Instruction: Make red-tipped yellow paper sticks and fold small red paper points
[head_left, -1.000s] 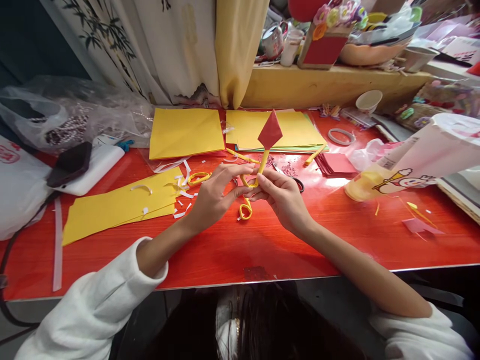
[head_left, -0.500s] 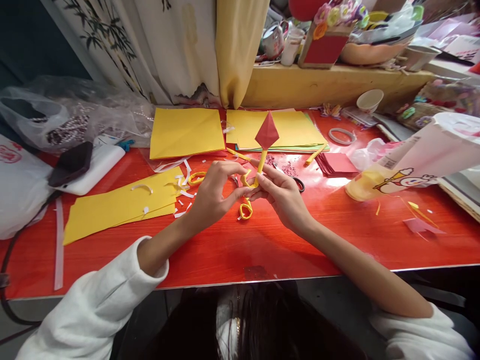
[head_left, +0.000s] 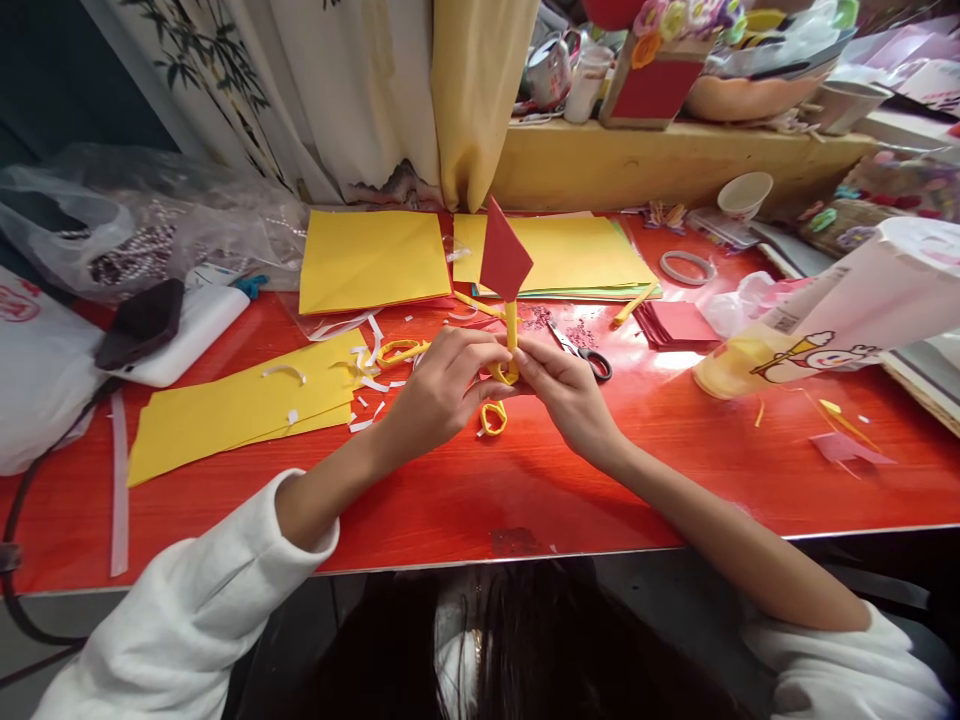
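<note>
Between my two hands, above the red table (head_left: 465, 500), stands a rolled yellow paper stick (head_left: 511, 325) with a folded red paper diamond (head_left: 505, 255) on its top end. The stick's lower end bends into a loop. My left hand (head_left: 442, 385) pinches this loop from the left, and my right hand (head_left: 566, 395) grips it from the right; the fingers partly hide it. Just below them lies a yellow paper ring (head_left: 493, 419). Another looped yellow paper stick (head_left: 397, 352) rests left of my left hand. Scissors (head_left: 589, 358) with black handles lie behind my right hand.
Yellow sheets (head_left: 247, 400) and paper scraps lie at left, with more yellow stacks (head_left: 375, 262) behind. At right are red paper squares (head_left: 675, 325), a tape roll (head_left: 687, 268) and a tilted drink cup (head_left: 832, 310). A phone (head_left: 141, 325) rests on a white box.
The red diamond and its stick have moved left and turned. My left fingers have closed in on the loop. More of the scissors shows now.
</note>
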